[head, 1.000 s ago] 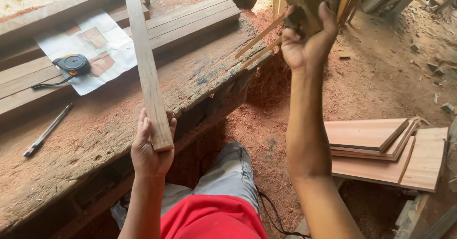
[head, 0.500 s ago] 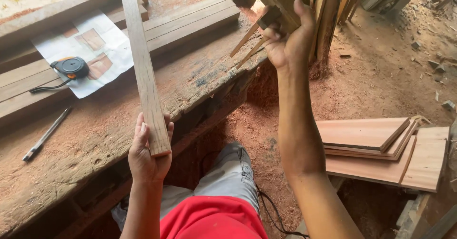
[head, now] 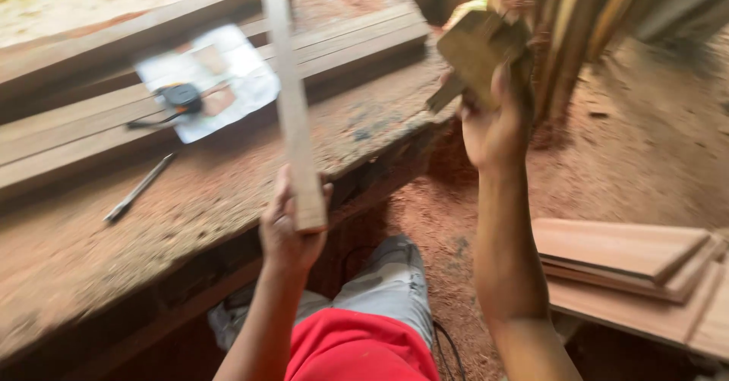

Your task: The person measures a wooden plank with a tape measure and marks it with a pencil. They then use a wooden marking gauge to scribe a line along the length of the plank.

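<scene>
Head view: slat [head: 292, 100] in left grip [head: 292, 229] (upright).

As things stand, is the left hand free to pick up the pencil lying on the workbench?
Probably not right away. The left hand is gripping the end of a long wooden strip. The pencil lies uncovered on the workbench, left of that hand, with nothing between them.

1. The place is a rough woodworking workshop: a long, worn wooden desk [head: 228, 191] is coated in reddish sawdust.
2. A black tape measure [head: 182, 97] lies on a white paper sheet [head: 228, 77], with a grey metal pencil-like tool [head: 139, 189] nearby.
3. Flat reddish-brown boards [head: 638, 263] are stacked on the sawdust-covered dirt floor [head: 607, 161].
4. Pale timber strips [head: 592, 24] lean upright beyond.
</scene>
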